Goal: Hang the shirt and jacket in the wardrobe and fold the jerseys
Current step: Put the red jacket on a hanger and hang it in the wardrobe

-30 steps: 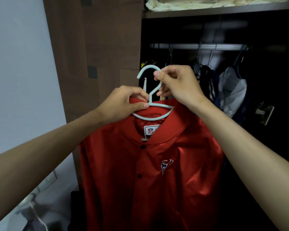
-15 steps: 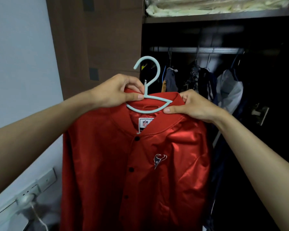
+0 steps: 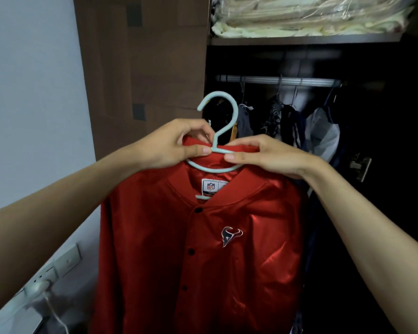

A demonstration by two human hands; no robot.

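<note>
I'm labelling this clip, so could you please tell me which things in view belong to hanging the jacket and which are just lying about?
Part of the job:
- red jacket
- pale blue hanger
- wardrobe rail
- left hand and right hand, both gripping the collar and hanger

Just there:
- hung clothes
- bagged bedding
- wall socket

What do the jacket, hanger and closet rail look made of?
Red jacket: glossy satin-type fabric, probably synthetic; sharp highlights along its folds. Hanger: pale blue, matte, evenly coloured, likely plastic or plastic-coated. Rail: silvery with a bright streak, probably metal.
</note>
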